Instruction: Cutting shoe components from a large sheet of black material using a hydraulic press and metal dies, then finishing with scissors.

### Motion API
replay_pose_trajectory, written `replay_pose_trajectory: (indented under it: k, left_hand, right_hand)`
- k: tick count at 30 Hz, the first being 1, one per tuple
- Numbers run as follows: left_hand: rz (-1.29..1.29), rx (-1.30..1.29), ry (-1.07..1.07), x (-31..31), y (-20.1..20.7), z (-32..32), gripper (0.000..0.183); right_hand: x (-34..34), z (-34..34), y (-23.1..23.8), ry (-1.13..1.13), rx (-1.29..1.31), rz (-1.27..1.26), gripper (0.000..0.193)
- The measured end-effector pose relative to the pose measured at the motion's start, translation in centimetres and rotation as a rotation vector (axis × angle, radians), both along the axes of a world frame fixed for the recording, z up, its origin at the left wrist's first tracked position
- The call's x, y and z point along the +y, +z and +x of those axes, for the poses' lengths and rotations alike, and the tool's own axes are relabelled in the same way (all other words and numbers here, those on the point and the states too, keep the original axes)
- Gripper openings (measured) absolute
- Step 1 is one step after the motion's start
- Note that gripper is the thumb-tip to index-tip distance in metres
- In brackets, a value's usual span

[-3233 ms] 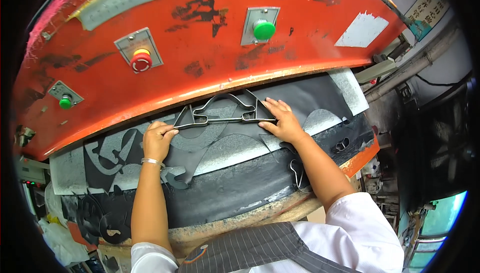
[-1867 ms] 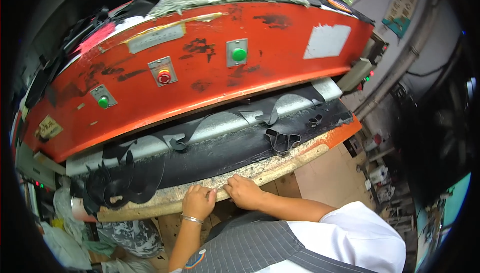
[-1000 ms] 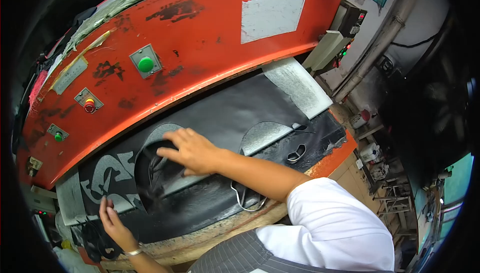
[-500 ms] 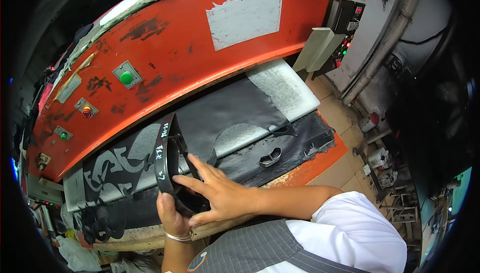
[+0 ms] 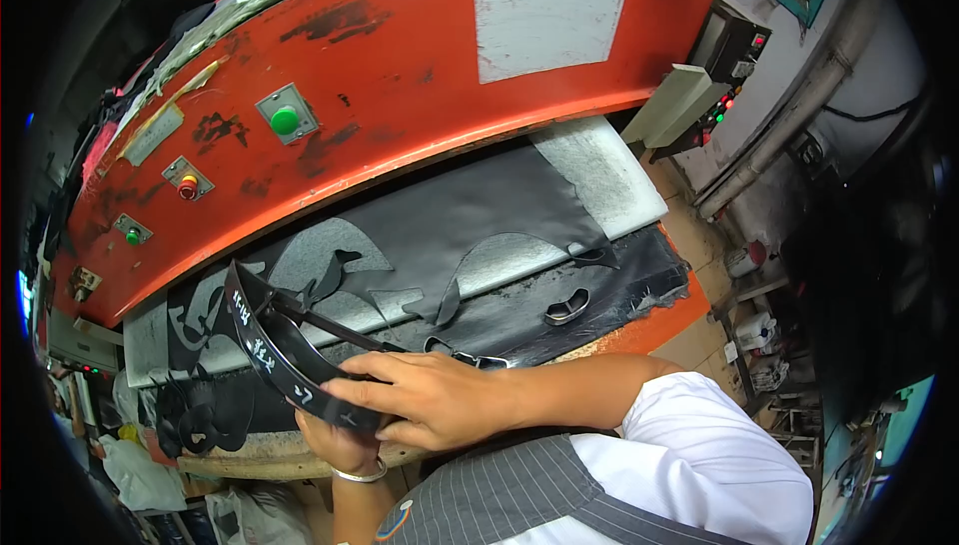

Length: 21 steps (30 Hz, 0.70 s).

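A large curved cutting die [image 5: 285, 370], a dark metal band with white handwriting and a crossbar, is tilted up above the near edge of the work surface. Beneath its near end, my left hand [image 5: 335, 442] is closed around it, fingers partly hidden. My right hand [image 5: 430, 400] grips the same end from above and the right. Under the die lies a black leather-like sheet [image 5: 440, 215] with curved cutouts, spread on a white cutting board [image 5: 609, 170]. Another small metal die [image 5: 465, 356] shows just beyond my right hand, partly covered.
An orange press beam [image 5: 400, 75] spans the far side, with a green button [image 5: 286, 120] and a red button [image 5: 188, 186]. A small die [image 5: 567, 307] lies right on the black near ledge. Black scraps [image 5: 205, 420] hang at the left. A control box [image 5: 724, 65] stands far right.
The large die has swung leftward in my hands, its far end now pointing up-left. My right hand has shifted along its near end. The view has moved slightly, and the small die beyond my hand now shows.
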<state>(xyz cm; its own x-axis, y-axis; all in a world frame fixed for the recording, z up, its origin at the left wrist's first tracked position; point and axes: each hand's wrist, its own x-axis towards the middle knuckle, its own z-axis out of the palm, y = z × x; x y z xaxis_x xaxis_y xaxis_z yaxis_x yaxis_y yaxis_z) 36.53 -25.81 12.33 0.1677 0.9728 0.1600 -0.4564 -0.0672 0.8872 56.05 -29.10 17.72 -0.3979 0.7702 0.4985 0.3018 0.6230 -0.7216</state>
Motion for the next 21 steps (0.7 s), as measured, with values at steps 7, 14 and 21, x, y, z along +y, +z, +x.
replay_pose_trajectory:
  k: [7,14,21]
  left_hand:
    - [-0.417,0.179,0.256,6.0,-4.4,-12.1,0.043]
    - [-0.2,1.603,0.241,5.8,-9.4,-15.8,0.099]
    - [-0.085,1.642,0.163,5.7,-10.5,-15.4,0.105]
  right_hand:
    - [4.2,0.4,-1.1,-0.125,-0.192,0.055,0.069]
    - [9.4,5.2,-5.8,-0.305,-0.706,-0.046,0.057]
    - [13.4,10.4,-9.7,-0.241,-0.788,0.042,0.05]
